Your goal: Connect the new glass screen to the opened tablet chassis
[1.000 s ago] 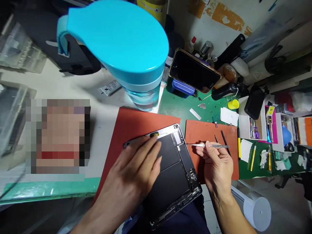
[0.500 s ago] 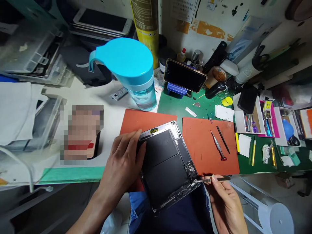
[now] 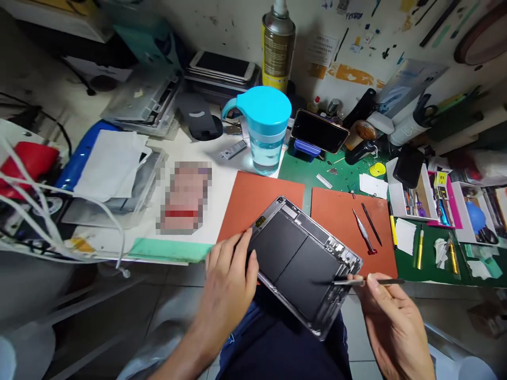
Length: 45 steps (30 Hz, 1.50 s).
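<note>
Grey tablet [image 3: 295, 258], one, held by left hand [image 3: 229, 279]; right hand [image 3: 396, 322] pinches one thin tool [image 3: 349, 283]; orange mats [image 3: 336, 211], two.

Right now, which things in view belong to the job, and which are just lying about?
Job: open tablet, gripped by the left hand; thin tool, in the right hand; probably the screwdriver, unheld on an orange mat.

Lying about, it seems: jug; spray can; propped phone; blue bulb.

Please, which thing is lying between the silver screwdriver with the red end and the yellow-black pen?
A thin black stick lies there on the right orange mat, as the head view shows.
</note>
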### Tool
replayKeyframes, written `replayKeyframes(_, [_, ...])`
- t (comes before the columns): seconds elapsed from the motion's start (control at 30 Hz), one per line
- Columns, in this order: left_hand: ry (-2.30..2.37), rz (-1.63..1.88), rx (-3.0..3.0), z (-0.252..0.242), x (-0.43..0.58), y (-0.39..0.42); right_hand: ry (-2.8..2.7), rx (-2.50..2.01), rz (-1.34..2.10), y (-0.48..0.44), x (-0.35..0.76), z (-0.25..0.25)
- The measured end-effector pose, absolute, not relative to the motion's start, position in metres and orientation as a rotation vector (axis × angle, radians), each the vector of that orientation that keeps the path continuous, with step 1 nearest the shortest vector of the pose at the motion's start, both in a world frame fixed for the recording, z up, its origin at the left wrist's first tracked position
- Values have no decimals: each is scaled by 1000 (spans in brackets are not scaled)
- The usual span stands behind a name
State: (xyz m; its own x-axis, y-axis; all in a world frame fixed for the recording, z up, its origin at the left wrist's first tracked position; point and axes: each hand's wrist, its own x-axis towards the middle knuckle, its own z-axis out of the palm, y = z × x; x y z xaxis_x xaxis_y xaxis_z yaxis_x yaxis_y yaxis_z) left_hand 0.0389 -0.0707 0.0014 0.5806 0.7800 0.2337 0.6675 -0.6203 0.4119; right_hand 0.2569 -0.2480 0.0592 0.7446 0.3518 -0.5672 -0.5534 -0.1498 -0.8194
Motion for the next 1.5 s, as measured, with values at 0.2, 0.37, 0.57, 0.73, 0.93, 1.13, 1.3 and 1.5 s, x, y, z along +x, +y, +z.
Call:
replayKeyframes(0.2, [1241, 524, 2394, 4, 32, -126, -1, -1508, 723, -194, 307, 44])
replayKeyframes(0.37, [1214, 504, 2434, 5, 24, -126, -125, -1530, 764, -168, 324, 24])
replayKeyframes(0.57, [1064, 624, 2574, 10, 38, -58, -59, -1579, 776, -169, 320, 30])
replayKeyframes(0.73, [739, 516, 2748, 9, 71, -6, 7, -1598, 654, -155, 301, 42])
replayKeyframes(0.93, [648, 456, 2758, -1, 86, 8, -22, -1561, 666, -120, 270, 30])
replayKeyframes(1.13, [646, 485, 2733, -5, 89, 13, 27, -1552, 648, -101, 261, 18])
replayKeyframes(1.3, [639, 510, 2717, -6, 90, 14, 36, -1555, 662, -103, 261, 17])
replayKeyframes(1.5, [647, 503, 2708, -7, 90, 13, 38, -1570, 661, -103, 261, 15])
